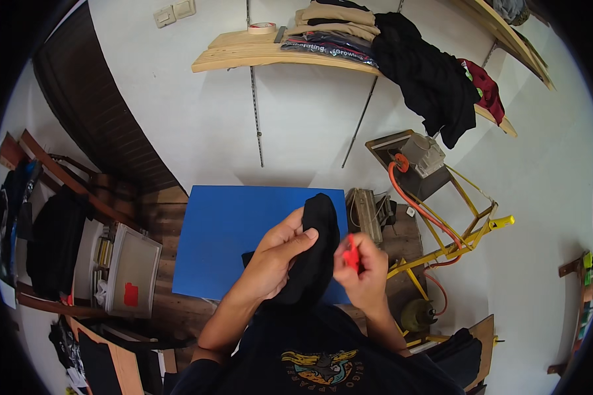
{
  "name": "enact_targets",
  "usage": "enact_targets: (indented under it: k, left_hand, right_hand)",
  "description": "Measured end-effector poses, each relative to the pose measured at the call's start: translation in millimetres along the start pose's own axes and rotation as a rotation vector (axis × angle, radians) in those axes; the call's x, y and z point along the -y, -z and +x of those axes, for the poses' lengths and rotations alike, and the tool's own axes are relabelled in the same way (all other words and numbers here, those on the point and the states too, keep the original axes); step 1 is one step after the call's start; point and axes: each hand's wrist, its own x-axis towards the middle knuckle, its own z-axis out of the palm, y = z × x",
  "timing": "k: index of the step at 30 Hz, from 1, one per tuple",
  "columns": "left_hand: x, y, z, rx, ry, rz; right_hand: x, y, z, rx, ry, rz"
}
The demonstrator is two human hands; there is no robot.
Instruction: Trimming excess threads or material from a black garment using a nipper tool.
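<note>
My left hand grips a folded piece of black fabric, thumb on top, holding it raised in front of my chest. In my right hand, just right of the fabric's edge, is a small red tool. Motion blur hides its exact kind, and I cannot tell whether it touches the cloth. Beneath both hands lies a blue tabletop. A small dark piece shows on it, partly covered by my left forearm.
A wooden wall shelf carries folded clothes, a tape roll and a hanging black garment. To the right stands a yellow metal frame with an orange hose and a gas cylinder. A framed panel leans at left.
</note>
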Motion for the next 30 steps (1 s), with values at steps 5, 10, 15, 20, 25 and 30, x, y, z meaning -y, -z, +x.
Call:
enact_targets:
  k: [5, 10, 15, 20, 25, 30]
  left_hand:
    - [8, 1, 1, 0.001, -0.095, 0.248]
    - [15, 14, 5, -0.071, -0.125, 0.311]
    - [22, 26, 0, 0.021, -0.106, 0.515]
    - [10, 18, -11, -0.002, 0.076, 0.545]
    - [13, 31, -10, -0.060, 0.101, 0.230]
    - [7, 23, -13, -0.084, 0.110, 0.098]
  right_hand:
    - [18, -18, 12, -0.120, -0.386, 0.304]
    - [13, -18, 14, -0.189, -0.260, 0.319]
    - [9, -12, 22, -0.289, -0.218, 0.371]
    - [-7, -8, 23, -0.300, -0.185, 0.297]
    - [-24, -8, 18, -0.264, 0.031, -0.082]
    - [7, 0, 7, -0.066, -0.065, -0.269]
